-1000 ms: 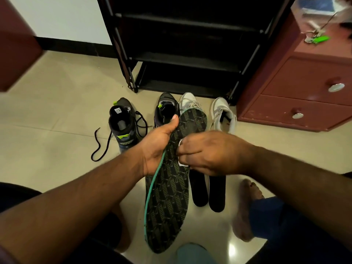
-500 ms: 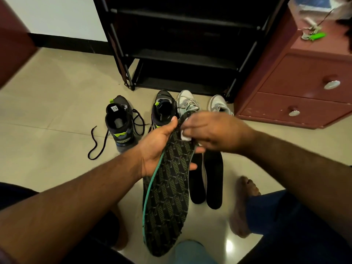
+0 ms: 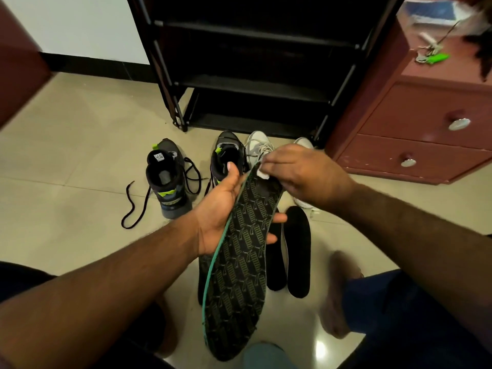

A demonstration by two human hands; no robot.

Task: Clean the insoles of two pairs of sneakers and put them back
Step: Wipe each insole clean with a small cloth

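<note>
I am cradling the patterned insole (image 3: 239, 262) in my left hand (image 3: 221, 217), palm up beneath it, thumb reaching up along its green edge and my fingertips curling out past its far side. The insole is running lengthwise from my lap up toward the shoes, tilted on its side. My right hand (image 3: 300, 174) is reaching across from the right, its fingers pinching a small white wipe (image 3: 262, 173) and pressing it on the insole's top end.

I am counting four shoes on the floor (image 3: 80, 145): two dark sneakers with bright green trim, one (image 3: 166, 182) off to the left with its black lace trailing loose, the other (image 3: 226, 155) just behind my thumb; and two white sneakers, one (image 3: 257, 145) beside that dark one and one (image 3: 303, 143) mostly hidden behind my right hand. Two plain black insoles (image 3: 298, 251) are lying side by side on the tiles under my right wrist, and a fourth insole is peeking out below the one I am holding.

A black shoe rack (image 3: 253, 83) is standing behind the shoes, and a reddish drawer cabinet (image 3: 415, 134) sits to its right.
</note>
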